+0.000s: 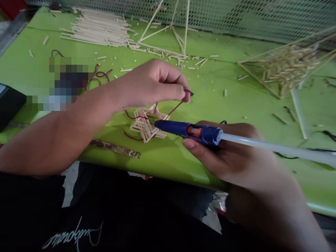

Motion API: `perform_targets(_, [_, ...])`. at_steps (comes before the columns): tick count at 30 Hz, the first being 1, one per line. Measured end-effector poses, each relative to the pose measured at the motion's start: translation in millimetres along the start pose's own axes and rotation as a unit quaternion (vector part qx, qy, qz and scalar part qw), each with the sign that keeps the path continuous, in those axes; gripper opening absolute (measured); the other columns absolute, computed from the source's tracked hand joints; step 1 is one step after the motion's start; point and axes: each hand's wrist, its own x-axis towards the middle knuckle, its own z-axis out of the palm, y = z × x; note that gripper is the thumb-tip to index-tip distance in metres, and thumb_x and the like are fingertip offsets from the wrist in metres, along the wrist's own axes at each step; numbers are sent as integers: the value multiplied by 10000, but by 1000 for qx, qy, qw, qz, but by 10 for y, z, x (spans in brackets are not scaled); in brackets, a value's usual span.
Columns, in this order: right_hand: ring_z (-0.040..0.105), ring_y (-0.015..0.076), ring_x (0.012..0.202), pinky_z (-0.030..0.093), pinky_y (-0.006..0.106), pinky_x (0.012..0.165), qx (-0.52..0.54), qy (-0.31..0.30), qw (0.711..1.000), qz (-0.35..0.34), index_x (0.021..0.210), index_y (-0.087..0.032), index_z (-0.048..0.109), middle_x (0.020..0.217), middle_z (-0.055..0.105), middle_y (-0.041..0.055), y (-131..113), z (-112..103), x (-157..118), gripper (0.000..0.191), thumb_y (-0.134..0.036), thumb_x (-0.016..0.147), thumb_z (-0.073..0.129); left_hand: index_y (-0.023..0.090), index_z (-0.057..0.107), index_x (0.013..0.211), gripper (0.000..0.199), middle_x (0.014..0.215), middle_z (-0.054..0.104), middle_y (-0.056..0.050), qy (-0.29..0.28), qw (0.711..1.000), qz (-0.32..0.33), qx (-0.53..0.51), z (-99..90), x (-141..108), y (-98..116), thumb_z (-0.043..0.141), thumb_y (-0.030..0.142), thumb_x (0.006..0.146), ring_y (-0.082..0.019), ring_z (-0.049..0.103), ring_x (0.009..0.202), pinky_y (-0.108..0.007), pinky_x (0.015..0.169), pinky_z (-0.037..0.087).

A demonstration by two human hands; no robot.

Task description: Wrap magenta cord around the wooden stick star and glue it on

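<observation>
Right hand (232, 154) grips a blue gun (179, 128), its handle hidden. Left hand (160, 80) pinches purple thread (175, 108) by a layered wooden star (145, 132).

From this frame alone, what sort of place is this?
Probably a craft workspace: the right hand holds a blue plastic glue gun at a layered star of pale wooden sticks, and thin loose sticks lie piled on a green tabletop.

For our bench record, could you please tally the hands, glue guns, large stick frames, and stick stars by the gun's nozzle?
Hands: 2 (left hand, right hand)
Glue gun: 1
Large stick frames: 2 (back frame, right-side frame)
Stick star: 1
Total: 6
</observation>
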Motion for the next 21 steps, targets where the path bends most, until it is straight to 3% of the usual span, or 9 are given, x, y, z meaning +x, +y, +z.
perform_targets(2, [593,135,479,405,334,503,1,-4,1000,0,879,-239,678,671,693,-22,-7,-17,-8,447,-479,1257,664,191,966,1062,159,1191,952,-52,-38,998,23,-41,-14,4,-7,808,201,1080,-215,840,1190,-387,1122,610])
perform_targets(4, [577,131,479,402,329,505,11,-16,1000,14,878,-239,676,668,682,-26,-21,-35,-8,442,-475,1251,677,151,950,1164,191,1299,953,-89,-53,994,42,-83,-20,9,-6,771,131,1101,-205,839,1226,-359,1077,615])
perform_targets(8, [563,131,486,384,317,509,25,-27,999,35,888,-247,667,663,671,-29,-50,-59,9,416,-476,1235,700,124,917,1274,279,1424,926,-105,-51,988,65,-132,-40,16,-6,724,4,1113,-131,802,1043,-302,924,612])
perform_targets(11, [532,129,480,357,312,510,27,-30,998,44,892,-265,636,647,639,-38,-57,-59,13,381,-443,1219,711,200,928,1354,339,1559,880,-30,-43,981,90,-164,-84,12,4,750,7,1139,-56,740,878,-267,878,629])
perform_targets(13, [496,125,471,345,314,513,32,-32,998,50,890,-274,609,637,606,-46,-57,-55,10,364,-412,1208,720,315,950,1370,392,1587,855,68,-30,977,107,-182,-113,5,28,765,38,1162,-36,732,883,-231,834,604])
perform_targets(16, [437,124,454,326,328,507,35,-37,997,54,881,-284,579,614,550,-60,-62,-57,7,373,-405,1200,730,372,989,1242,459,1247,902,116,15,972,114,-205,-134,-3,79,704,16,1195,-26,743,888,-189,776,560])
perform_targets(19, [429,128,458,326,339,498,36,-48,996,60,880,-289,585,609,534,-60,-67,-76,8,377,-416,1208,720,268,996,1144,364,854,828,50,97,973,97,-188,-161,14,86,733,20,1184,-56,766,792,-210,704,553])
perform_targets(21, [437,129,463,335,339,498,36,-52,996,60,890,-289,595,615,541,-59,-67,-92,8,368,-421,1213,712,210,984,1184,211,865,855,11,170,974,67,-137,-217,48,36,810,92,1166,-83,768,744,-244,682,572])
